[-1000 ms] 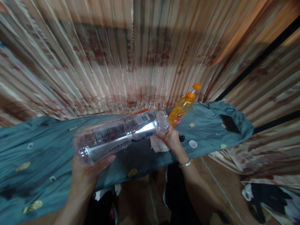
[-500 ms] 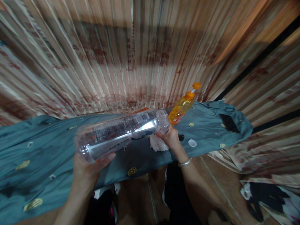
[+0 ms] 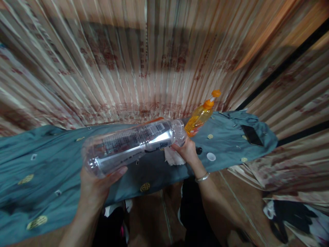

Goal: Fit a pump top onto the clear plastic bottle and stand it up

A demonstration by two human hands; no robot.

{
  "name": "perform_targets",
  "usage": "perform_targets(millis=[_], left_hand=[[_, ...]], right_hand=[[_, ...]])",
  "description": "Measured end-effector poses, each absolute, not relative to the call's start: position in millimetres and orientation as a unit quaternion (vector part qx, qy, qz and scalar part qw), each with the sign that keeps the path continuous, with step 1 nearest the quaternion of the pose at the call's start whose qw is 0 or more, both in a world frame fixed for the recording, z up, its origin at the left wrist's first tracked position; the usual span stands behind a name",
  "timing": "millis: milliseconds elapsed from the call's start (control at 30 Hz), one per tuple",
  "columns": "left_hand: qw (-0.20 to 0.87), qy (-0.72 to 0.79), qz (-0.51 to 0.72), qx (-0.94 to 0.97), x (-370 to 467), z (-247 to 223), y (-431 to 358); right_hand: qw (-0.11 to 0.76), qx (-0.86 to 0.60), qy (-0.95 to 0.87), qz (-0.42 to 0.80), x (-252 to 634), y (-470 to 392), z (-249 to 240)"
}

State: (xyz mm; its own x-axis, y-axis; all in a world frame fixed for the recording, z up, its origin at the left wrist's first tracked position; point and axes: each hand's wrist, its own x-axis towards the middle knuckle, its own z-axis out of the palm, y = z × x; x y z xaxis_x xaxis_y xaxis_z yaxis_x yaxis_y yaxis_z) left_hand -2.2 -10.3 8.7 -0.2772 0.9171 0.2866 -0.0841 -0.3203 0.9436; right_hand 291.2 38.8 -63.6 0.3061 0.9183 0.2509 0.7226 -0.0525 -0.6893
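A large clear plastic bottle (image 3: 128, 145) with a printed label lies tilted in the air above the cloth, its neck to the right. My left hand (image 3: 99, 183) grips it from below near the base, thumb along the near side. At the neck end, my right hand (image 3: 186, 149) is closed, wearing a silver bracelet on the wrist. Just beyond that hand stands a pump bottle (image 3: 199, 118) of yellow-orange liquid with an orange pump top. Part of a white tissue (image 3: 173, 157) shows below the clear bottle's neck.
A teal patterned cloth (image 3: 61, 151) covers the long surface. Right of my right hand are a small black object (image 3: 198, 150), a white round lid (image 3: 211, 156) and a black phone (image 3: 252, 135). Pleated curtains (image 3: 159, 68) hang behind; dark items (image 3: 295, 212) lie at lower right.
Hardly anything differs. Both hands keep the clear bottle in nearly the same place; the whole view has shifted very slightly.
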Motion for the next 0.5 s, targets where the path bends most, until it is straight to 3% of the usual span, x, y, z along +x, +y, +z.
perform_targets(millis=[500], left_hand=[[0.404,0.460,0.675,0.411,-2.2,6.5,-10.2]], right_hand=[[0.381,-0.720,-0.564,0.137,288.9,37.7,-59.7]])
